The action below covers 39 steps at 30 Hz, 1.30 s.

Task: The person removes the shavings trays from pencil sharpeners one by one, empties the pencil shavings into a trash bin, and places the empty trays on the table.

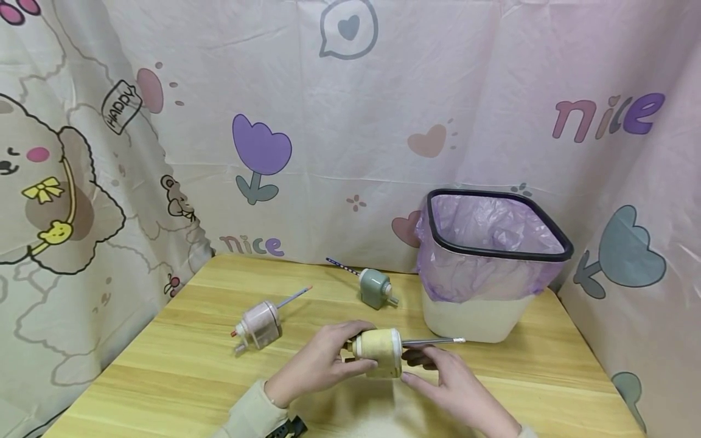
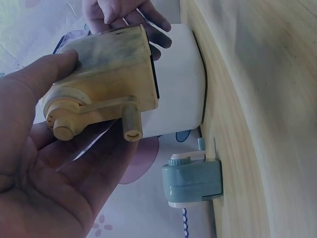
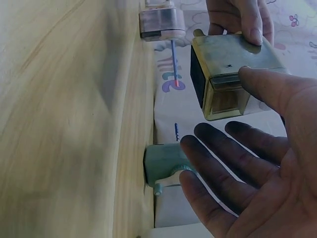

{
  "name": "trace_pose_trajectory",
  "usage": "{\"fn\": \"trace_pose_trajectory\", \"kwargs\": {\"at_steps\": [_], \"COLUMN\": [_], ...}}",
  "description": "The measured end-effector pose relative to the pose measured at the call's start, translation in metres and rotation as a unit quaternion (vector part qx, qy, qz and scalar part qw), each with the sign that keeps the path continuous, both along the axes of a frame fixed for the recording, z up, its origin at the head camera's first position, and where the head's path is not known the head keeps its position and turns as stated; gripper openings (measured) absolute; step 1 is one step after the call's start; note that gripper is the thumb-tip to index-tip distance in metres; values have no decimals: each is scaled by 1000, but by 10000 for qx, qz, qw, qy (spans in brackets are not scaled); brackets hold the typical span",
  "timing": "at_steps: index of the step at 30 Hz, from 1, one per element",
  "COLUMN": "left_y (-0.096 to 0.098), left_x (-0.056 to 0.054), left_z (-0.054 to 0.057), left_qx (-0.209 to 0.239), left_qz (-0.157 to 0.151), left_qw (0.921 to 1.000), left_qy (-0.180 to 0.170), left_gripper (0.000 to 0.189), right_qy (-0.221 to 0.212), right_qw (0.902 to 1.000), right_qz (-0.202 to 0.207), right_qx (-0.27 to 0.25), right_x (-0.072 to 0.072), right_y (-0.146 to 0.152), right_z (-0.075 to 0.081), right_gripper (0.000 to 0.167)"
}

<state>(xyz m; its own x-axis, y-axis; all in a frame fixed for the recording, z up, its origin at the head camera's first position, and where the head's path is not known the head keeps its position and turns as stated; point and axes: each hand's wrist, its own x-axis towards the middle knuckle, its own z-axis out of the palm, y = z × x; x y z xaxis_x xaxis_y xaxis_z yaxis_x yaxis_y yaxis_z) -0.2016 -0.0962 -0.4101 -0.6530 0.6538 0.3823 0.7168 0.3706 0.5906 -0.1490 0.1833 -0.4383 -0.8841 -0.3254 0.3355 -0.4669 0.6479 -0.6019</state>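
Note:
My left hand grips a yellow crank pencil sharpener, thumb on one face and fingers round the other side. The sharpener is held up over the table, crank end toward the left palm in the left wrist view. A grey pencil with a white end sticks out of its right side. My right hand is beside it with fingers spread and fairly straight. In the right wrist view that thumb touches the sharpener's edge near a small drawer, while the other fingers stand apart from it.
A pinkish-white sharpener with a blue pencil stands at the left. Farther back is a green sharpener with a dark patterned pencil. The white bin with a purple bag and black rim stands back right, before a printed curtain.

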Motion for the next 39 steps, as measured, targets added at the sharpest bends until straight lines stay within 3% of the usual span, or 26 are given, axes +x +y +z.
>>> {"fn": "trace_pose_trajectory", "kwargs": {"at_steps": [9, 17, 25, 39], "left_y": [0, 0, 0, 0], "left_x": [1, 1, 1, 1], "left_z": [-1, -1, -1, 1], "left_qx": [97, 219, 376, 380], "left_qz": [-101, -85, -146, -227], "left_qw": [9999, 9994, 9984, 9983], "left_qy": [64, -257, -395, -390], "left_gripper": [44, 47, 45, 47], "right_qy": [-494, -395, 40, -199], "right_qw": [9985, 9990, 9968, 9970], "right_qz": [-221, -162, 511, 362], "right_qx": [20, -159, -621, -660], "right_x": [1, 1, -4, -7], "right_y": [-1, -3, -5, -4], "right_z": [3, -1, -7, -11], "right_gripper": [42, 43, 43, 44]}}
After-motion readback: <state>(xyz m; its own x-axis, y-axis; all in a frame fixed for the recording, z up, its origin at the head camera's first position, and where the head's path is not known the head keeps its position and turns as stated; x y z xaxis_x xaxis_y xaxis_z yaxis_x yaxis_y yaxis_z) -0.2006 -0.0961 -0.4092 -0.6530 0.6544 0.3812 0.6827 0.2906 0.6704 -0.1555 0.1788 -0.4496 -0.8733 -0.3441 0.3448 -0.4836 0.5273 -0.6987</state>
